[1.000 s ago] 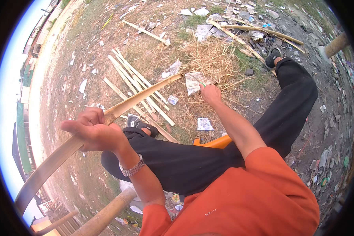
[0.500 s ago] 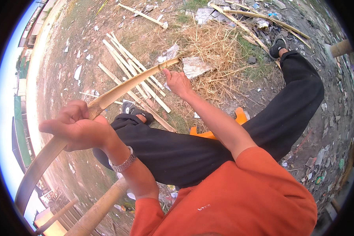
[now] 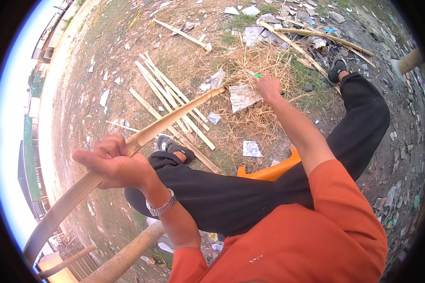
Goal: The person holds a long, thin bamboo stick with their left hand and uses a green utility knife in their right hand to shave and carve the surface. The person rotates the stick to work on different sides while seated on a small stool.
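Observation:
A long split bamboo piece [image 3: 179, 112] runs from the lower left up to the middle, its hollow inner side showing. My left hand [image 3: 120, 162] is closed around it, with a metal-band watch [image 3: 161, 203] on that wrist. The bamboo's far tip ends beside a pale flat board [image 3: 243, 98] on the straw. To the right of that tip, my right hand [image 3: 270, 88] is closed on a green-handled knife [image 3: 256, 75]. A short pale blade points away from the fist, and most of the handle is hidden in the fingers.
Several split bamboo strips [image 3: 167, 96] lie on the ground ahead. Dry straw [image 3: 269, 61] is heaped beyond my legs. An orange plastic object [image 3: 269, 170] sits between them. More bamboo lengths [image 3: 323, 34] lie far right. A thick bamboo pole [image 3: 127, 252] stands out at lower left.
My right hand has left the bamboo's far end and moved right, and the green-handled knife now shows in it. My left hand still grips the bamboo. The whole view has shifted slightly.

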Demonstrator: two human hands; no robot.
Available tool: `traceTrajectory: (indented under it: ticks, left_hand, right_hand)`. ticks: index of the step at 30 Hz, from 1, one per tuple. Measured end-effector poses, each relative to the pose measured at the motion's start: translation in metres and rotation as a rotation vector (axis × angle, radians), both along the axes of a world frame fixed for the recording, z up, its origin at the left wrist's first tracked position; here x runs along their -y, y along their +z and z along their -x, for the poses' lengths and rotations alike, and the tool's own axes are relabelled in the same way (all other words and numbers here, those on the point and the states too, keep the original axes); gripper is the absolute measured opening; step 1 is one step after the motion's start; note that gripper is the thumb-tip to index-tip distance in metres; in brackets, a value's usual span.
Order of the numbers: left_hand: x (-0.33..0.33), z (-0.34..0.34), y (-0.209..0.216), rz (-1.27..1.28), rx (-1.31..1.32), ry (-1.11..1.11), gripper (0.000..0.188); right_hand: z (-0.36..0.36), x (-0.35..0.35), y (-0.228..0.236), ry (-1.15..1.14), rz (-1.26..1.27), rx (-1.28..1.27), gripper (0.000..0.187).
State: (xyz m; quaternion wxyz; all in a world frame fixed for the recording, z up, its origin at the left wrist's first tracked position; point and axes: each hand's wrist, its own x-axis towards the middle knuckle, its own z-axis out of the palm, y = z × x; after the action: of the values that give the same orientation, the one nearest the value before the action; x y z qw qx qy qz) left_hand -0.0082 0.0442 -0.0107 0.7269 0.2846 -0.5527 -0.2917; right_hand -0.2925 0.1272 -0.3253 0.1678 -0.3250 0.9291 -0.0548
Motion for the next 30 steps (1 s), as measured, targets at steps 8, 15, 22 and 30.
traceTrajectory:
  ticks: [8, 15, 22, 30]
  left_hand:
    - [0.011, 0.009, 0.006, -0.001, -0.045, -0.091, 0.055]
    - [0.013, 0.011, 0.01, -0.03, -0.074, -0.008, 0.051]
    - [-0.002, 0.017, 0.012, -0.028, -0.087, 0.027, 0.052]
    - [-0.006, 0.025, 0.011, -0.011, -0.103, 0.063, 0.053]
  right_hand:
    - [-0.118, 0.018, 0.161, 0.139, 0.636, 0.606, 0.059]
    - [-0.21, 0.007, 0.235, 0.224, 0.854, 0.68, 0.047]
    - [-0.217, 0.009, 0.223, 0.161, 0.82, 0.562, 0.039]
    - [-0.221, 0.006, 0.22, 0.084, 0.814, 0.533, 0.036]
